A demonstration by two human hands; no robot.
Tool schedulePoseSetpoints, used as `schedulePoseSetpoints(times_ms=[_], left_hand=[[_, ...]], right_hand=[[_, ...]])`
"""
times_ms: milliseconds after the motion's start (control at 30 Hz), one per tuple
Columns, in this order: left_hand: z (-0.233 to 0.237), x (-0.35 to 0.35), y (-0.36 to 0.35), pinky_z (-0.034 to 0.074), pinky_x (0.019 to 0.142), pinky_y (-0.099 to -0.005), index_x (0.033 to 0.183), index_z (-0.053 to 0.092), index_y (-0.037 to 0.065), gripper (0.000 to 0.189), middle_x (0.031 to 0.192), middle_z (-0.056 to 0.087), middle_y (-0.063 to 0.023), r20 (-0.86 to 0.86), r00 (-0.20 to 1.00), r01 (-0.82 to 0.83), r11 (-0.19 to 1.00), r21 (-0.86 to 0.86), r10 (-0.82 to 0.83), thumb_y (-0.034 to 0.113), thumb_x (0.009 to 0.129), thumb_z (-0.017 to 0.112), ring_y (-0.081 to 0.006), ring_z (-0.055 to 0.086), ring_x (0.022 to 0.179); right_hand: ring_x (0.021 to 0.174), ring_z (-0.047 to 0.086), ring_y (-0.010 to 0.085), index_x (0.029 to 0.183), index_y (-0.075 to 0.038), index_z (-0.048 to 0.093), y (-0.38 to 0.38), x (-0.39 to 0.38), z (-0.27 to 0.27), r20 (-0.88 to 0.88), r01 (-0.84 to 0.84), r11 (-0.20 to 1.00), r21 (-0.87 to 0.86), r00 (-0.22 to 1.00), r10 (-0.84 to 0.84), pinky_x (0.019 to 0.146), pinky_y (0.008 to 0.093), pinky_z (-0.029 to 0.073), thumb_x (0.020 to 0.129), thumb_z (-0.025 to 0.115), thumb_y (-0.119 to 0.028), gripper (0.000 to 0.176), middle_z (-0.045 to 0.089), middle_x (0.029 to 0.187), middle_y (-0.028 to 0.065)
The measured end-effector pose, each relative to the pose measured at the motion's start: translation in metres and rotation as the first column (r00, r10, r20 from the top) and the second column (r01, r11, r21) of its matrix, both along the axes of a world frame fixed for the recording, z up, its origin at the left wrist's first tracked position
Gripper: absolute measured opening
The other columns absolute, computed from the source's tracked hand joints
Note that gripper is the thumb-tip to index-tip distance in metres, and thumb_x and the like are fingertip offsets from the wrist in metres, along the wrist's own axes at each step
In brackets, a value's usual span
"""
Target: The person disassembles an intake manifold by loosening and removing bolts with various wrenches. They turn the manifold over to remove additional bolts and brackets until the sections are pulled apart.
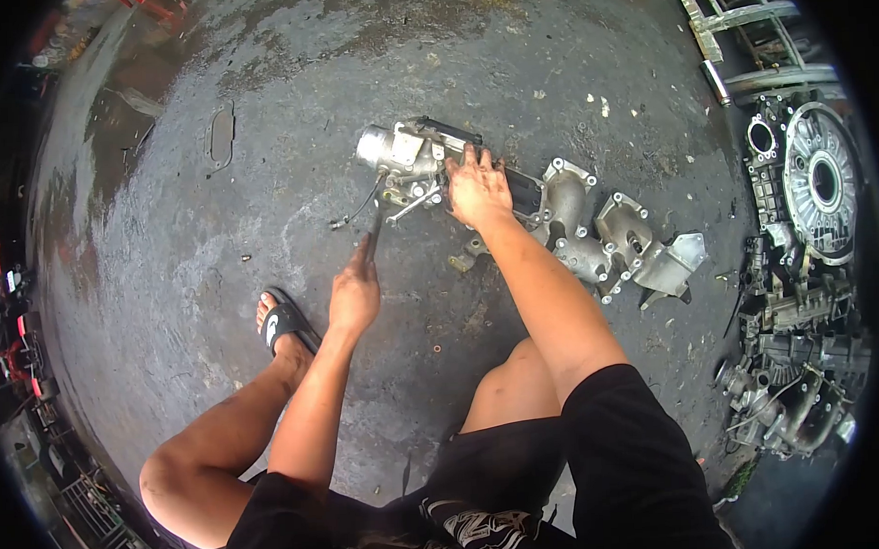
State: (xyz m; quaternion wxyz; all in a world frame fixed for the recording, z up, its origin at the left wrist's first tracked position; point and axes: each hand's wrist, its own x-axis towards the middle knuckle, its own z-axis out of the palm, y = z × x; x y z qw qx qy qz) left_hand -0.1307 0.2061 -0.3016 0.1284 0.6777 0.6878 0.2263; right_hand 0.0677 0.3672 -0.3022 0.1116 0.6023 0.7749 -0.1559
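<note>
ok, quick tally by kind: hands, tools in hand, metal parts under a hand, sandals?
Hands: 2 (left hand, right hand)
Tools in hand: 1 (slim tool, gripped by the left hand)
Metal parts under a hand: 1 (grey metal assembly, right hand resting on it)
Sandals: 1 (black sandal)
Total: 5

A person squats on a wet, dark concrete floor (260, 136). The right hand (477, 188) lies palm-down, fingers spread, on a grey cast-metal engine assembly (406, 159). The left hand (355, 295) grips a slim hand tool (372, 240) whose tip points up at the assembly's underside. An aluminium manifold (593, 230) lies just beside the assembly. A black sandal (284, 323) is on the left foot. Well apart, at the right edge, a round housing (823, 179) sits above piled engine parts (801, 359).
</note>
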Motion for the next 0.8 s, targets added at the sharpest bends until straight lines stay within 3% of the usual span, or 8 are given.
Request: schedulePoseSetpoints(times_ms=[33, 67, 333, 467, 567, 667, 733, 800], left_hand=[[0.022, -0.003, 0.003, 0.052, 0.071, -0.0487, 0.144, 0.038, 0.013, 0.050, 0.103, 0.062, -0.0300, 0.070, 0.983, -0.147, 0.958, -0.248, 0.169, 0.010, 0.095, 0.044, -0.0430, 0.065, 0.089], [0.043, -0.007, 0.013, 0.053, 0.070, -0.0482, 0.144, 0.037, 0.013, 0.050, 0.104, 0.062, -0.0304, 0.160, 0.943, -0.245, 0.933, -0.263, 0.292, 0.010, 0.095, 0.044, -0.0419, 0.065, 0.088], [-0.011, 0.026, -0.036, 0.047, 0.088, -0.0500, 0.142, 0.042, 0.016, 0.048, 0.108, 0.061, -0.0299, 0.148, 0.976, -0.063, 0.864, -0.499, 0.157, 0.014, 0.094, 0.047, -0.0439, 0.060, 0.102], [0.036, 0.017, -0.018, 0.050, 0.081, -0.0478, 0.143, 0.041, 0.017, 0.050, 0.098, 0.065, -0.0292, 0.260, 0.760, -0.390, 0.739, -0.550, 0.595, 0.013, 0.094, 0.047, -0.0411, 0.066, 0.090], [-0.008, 0.029, -0.057, 0.050, 0.078, -0.0497, 0.144, 0.039, 0.015, 0.051, 0.085, 0.066, -0.0264, 0.271, 0.791, -0.288, 0.724, -0.626, 0.549, 0.016, 0.094, 0.048, -0.0428, 0.066, 0.079], [-0.062, 0.031, -0.097, 0.049, 0.083, -0.0484, 0.140, 0.042, 0.013, 0.049, 0.088, 0.066, -0.0232, -0.009, 0.965, -0.197, 0.706, -0.680, 0.261, 0.019, 0.092, 0.051, -0.0408, 0.064, 0.085], [-0.055, 0.043, -0.090, 0.045, 0.092, -0.0453, 0.134, 0.048, 0.011, 0.046, 0.104, 0.063, -0.0219, -0.074, 0.972, -0.230, 0.862, -0.451, 0.221, 0.019, 0.090, 0.055, -0.0383, 0.059, 0.102], [-0.045, 0.053, -0.042, 0.042, 0.097, -0.0421, 0.127, 0.053, 0.008, 0.042, 0.115, 0.058, -0.0201, 0.238, 0.920, -0.188, 0.884, -0.427, 0.311, 0.017, 0.086, 0.061, -0.0355, 0.054, 0.112]], right_hand=[[0.138, 0.030, 0.0365, 0.139, -0.016, 0.044, -0.002, 0.002, -0.004, -0.029, -0.013, 0.999, 0.048, 0.999, 0.014, 0.112, 0.0538, 0.026, 0.086, 0.060, -0.021, 0.056, 0.029, 0.151, 0.0163], [0.137, 0.032, 0.0375, 0.135, -0.014, 0.049, -0.007, 0.004, -0.008, -0.057, -0.028, 0.996, 0.086, 0.998, 0.033, 0.111, 0.0561, 0.027, 0.087, 0.056, -0.019, 0.049, 0.033, 0.149, 0.0178], [0.139, 0.029, 0.0366, 0.141, -0.018, 0.042, -0.002, 0.002, -0.012, -0.006, -0.017, 1.000, 0.025, 1.000, 0.017, 0.113, 0.0526, 0.025, 0.082, 0.066, -0.025, 0.064, 0.027, 0.152, 0.0165], [0.135, 0.035, 0.0374, 0.136, -0.013, 0.049, -0.008, 0.006, -0.015, -0.038, -0.059, 0.991, 0.118, 0.997, 0.064, 0.110, 0.0568, 0.028, 0.089, 0.052, -0.021, 0.048, 0.034, 0.149, 0.0176], [0.135, 0.035, 0.0376, 0.135, -0.013, 0.049, -0.006, 0.005, -0.008, -0.039, -0.050, 0.995, 0.084, 0.998, 0.053, 0.110, 0.0566, 0.029, 0.089, 0.052, -0.022, 0.048, 0.034, 0.149, 0.0178], [0.136, 0.034, 0.0380, 0.136, -0.013, 0.047, -0.005, 0.004, -0.008, -0.030, -0.051, 0.996, 0.072, 0.998, 0.053, 0.110, 0.0568, 0.029, 0.089, 0.051, -0.022, 0.048, 0.035, 0.149, 0.0179], [0.137, 0.033, 0.0374, 0.137, -0.013, 0.046, -0.007, 0.004, -0.008, -0.002, -0.064, 0.997, 0.043, 0.998, 0.064, 0.110, 0.0559, 0.028, 0.089, 0.054, -0.025, 0.050, 0.033, 0.150, 0.0175], [0.137, 0.032, 0.0364, 0.138, -0.014, 0.045, -0.008, 0.006, -0.010, -0.005, -0.066, 0.994, 0.086, 0.998, 0.066, 0.111, 0.0544, 0.028, 0.087, 0.059, -0.032, 0.056, 0.031, 0.151, 0.0170]])
